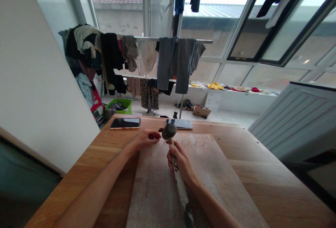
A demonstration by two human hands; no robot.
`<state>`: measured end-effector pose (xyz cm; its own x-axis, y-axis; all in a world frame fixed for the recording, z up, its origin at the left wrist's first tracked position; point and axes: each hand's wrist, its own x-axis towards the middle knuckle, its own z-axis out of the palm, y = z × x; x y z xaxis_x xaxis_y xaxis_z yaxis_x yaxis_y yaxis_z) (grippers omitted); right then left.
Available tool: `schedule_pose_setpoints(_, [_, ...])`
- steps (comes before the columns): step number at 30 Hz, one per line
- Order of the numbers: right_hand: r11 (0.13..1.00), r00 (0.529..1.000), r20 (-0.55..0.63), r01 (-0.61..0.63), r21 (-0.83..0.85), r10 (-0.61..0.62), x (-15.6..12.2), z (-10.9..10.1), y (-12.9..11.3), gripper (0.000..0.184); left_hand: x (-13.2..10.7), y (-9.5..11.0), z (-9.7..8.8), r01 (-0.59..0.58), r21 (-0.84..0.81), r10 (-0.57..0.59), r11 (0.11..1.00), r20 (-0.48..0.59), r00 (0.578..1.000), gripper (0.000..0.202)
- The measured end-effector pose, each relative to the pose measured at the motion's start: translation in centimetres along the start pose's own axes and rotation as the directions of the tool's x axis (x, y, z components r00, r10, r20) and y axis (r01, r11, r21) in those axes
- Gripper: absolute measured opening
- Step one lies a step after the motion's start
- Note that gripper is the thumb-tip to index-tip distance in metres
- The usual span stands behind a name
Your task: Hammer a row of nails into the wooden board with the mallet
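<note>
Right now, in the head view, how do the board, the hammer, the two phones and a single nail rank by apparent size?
1. Board
2. Hammer
3. Left phone and right phone: too alike to rank, the hammer partly covering the right one
4. Nail

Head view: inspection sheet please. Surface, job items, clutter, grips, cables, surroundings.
Surface: wooden table, with a board lying on it.
Job's things: hammer; row of nails standing in the board.
Clutter: phone and flat device near the far edge.
Grips: left grip at the board's far end, contents unclear; right grip closed around the hammer's handle.
Cables: nothing seen on the table.
Surroundings: hung clothes, green tub, windows.
</note>
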<state>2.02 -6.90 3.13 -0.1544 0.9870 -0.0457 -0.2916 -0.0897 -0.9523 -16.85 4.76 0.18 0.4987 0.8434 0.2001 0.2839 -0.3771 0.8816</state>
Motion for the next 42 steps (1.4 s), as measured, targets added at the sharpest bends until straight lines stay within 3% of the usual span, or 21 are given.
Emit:
schedule_pose_setpoints(10, [1.0,1.0,0.029,-0.01,-0.015,0.01,0.3,0.3,0.3,0.047,-0.4,1.0,0.0,-0.029,0.068,0.029,0.997,0.011,1.0,0.017])
schedule_pose_setpoints(23, [0.996,0.994,0.097,-0.035,-0.079,0.043,0.2,0.6,0.7,0.044,-0.2,0.4,-0.1,-0.04,0.046,0.039,0.998,0.021,0.999,0.026])
schedule_pose_setpoints(35, [0.995,0.993,0.108,-0.03,-0.098,0.041,0.1,0.6,0.7,0.048,-0.3,0.8,-0.2,-0.056,0.087,0.052,0.995,0.05,0.997,0.016])
schedule_pose_setpoints(38, [1.0,0.998,0.068,-0.01,0.013,0.009,-0.3,0.6,-0.3,0.044,-0.3,1.2,-0.2,-0.031,0.099,0.027,0.995,0.04,0.999,0.026])
schedule_pose_setpoints(42, [0.982,0.978,-0.124,0.177,0.057,-0.169,-1.3,-0.5,-2.5,0.035,-0.2,1.2,-0.3,0.014,0.033,-0.016,0.999,0.063,0.998,0.042])
